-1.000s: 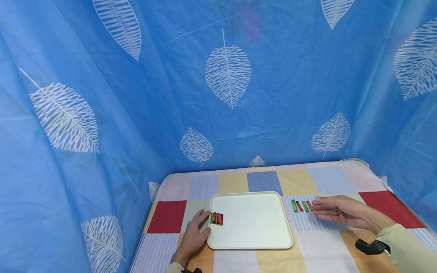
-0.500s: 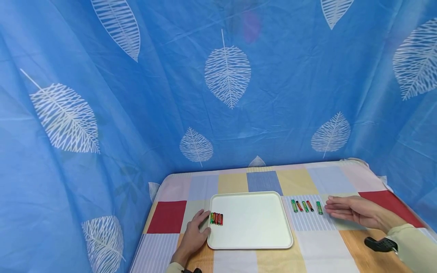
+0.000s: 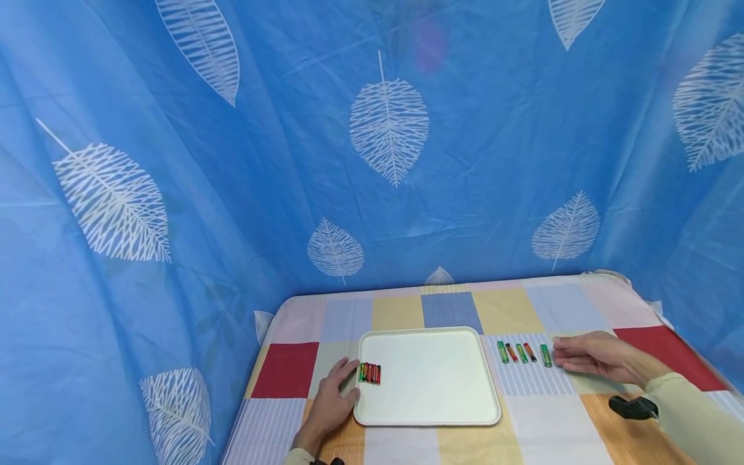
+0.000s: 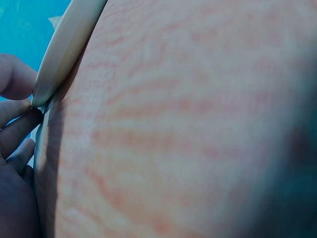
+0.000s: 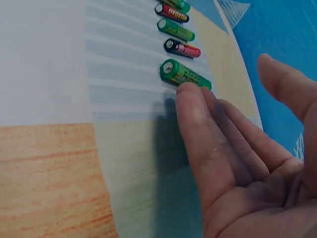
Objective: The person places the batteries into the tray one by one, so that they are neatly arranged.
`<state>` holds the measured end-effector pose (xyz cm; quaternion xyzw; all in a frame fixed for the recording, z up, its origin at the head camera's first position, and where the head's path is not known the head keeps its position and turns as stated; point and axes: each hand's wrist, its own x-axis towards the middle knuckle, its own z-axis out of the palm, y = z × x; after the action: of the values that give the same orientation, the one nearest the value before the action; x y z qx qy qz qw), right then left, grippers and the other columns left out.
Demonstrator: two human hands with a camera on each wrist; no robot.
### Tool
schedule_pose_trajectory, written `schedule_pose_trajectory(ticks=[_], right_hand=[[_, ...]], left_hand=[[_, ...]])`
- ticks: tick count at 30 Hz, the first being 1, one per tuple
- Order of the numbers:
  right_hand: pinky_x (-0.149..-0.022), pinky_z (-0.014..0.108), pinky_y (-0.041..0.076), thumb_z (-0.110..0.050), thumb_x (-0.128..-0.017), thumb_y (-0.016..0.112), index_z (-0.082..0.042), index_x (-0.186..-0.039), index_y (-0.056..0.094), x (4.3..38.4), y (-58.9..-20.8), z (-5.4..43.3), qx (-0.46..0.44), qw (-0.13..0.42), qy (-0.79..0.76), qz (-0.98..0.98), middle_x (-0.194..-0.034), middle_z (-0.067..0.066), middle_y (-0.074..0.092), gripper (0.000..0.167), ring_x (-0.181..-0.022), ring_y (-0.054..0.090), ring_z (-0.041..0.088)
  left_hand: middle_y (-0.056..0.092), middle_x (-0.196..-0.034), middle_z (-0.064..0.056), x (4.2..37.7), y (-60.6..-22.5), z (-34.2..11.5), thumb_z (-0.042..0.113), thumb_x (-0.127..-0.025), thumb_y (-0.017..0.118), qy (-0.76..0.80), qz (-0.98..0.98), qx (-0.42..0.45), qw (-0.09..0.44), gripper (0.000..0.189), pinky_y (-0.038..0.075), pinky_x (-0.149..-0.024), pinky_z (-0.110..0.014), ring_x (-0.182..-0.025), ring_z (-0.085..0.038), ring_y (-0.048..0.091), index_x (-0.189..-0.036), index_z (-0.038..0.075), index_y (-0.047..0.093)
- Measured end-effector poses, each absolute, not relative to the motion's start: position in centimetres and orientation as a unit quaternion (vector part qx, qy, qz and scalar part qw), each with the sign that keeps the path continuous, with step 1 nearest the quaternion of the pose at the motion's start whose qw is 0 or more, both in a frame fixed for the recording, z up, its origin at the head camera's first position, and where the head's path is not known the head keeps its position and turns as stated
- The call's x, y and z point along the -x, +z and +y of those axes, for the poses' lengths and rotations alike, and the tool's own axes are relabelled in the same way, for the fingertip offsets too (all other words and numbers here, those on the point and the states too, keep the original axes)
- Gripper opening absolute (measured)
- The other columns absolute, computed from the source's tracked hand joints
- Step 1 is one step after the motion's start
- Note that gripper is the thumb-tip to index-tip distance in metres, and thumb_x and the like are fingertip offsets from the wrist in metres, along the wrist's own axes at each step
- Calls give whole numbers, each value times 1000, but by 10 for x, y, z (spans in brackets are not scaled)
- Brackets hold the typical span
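Note:
A white tray (image 3: pixel 427 381) lies on the table, with several small red and green batteries (image 3: pixel 378 374) side by side against its left edge. My left hand (image 3: pixel 331 400) rests at that edge, thumb and fingertips touching the rim (image 4: pixel 62 52) in the left wrist view. Right of the tray several batteries lie spaced in a row on the cloth, red ones and green ones. The rightmost is a thicker green battery (image 5: pixel 185 75). My right hand (image 3: pixel 601 356) holds nothing; its straight fingers (image 5: pixel 195 116) are right beside that battery, the thumb raised away from them.
A patchwork tablecloth (image 3: pixel 407 445) covers the table. Blue curtains (image 3: pixel 476 161) with white leaf prints hang behind the table and along both sides. Black wrist bands (image 3: pixel 633 408) sit below both hands.
My right hand has moved right, uncovering the thicker green battery at the row's right end, then shifted slightly back toward it. The left hand and the tray have stayed in place.

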<state>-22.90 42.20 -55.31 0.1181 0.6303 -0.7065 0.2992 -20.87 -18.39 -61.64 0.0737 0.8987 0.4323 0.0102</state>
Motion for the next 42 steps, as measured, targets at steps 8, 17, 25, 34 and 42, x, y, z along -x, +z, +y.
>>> schedule_pose_trajectory(ticks=[8, 17, 25, 34, 42], right_hand=[[-90, 34, 66, -21, -109, 68, 8, -124, 78, 239, -554, 411, -171, 279, -666, 671, -105, 16, 84, 34, -96, 85, 26], [-71, 26, 65, -27, -101, 79, 9, -107, 78, 250, -553, 388, -172, 226, -517, 807, -79, 6, 78, 36, -69, 79, 16], [-65, 26, 64, -23, -97, 82, 7, -96, 77, 253, -556, 380, -187, 199, -452, 849, -71, 5, 74, 30, -62, 75, 14], [-65, 27, 64, -20, -100, 76, 8, -98, 74, 252, -557, 381, -172, 193, -464, 847, -72, 5, 71, 28, -63, 72, 15], [-69, 26, 65, -25, -103, 73, 8, -108, 75, 247, -562, 386, -152, 196, -483, 840, -77, 4, 73, 33, -67, 74, 15]], left_hand=[[47, -167, -27, 210, -617, -184, 8, -92, 74, 432, 898, -85, 6, 59, 31, -122, -80, -154, -56, 43, -151, 13, 67], [47, -167, -28, 209, -618, -185, 6, -92, 73, 440, 894, -88, 6, 59, 33, -123, -76, -155, -55, 44, -151, 11, 67], [46, -167, -29, 208, -617, -184, 6, -92, 73, 437, 895, -90, 5, 60, 35, -124, -73, -155, -55, 43, -151, 9, 66], [45, -168, -28, 208, -612, -184, 8, -93, 73, 438, 895, -87, 12, 60, 34, -124, -75, -156, -57, 41, -152, 11, 65], [44, -169, -26, 207, -612, -183, 9, -94, 73, 437, 896, -75, 15, 59, 32, -123, -78, -155, -57, 40, -153, 12, 65]])
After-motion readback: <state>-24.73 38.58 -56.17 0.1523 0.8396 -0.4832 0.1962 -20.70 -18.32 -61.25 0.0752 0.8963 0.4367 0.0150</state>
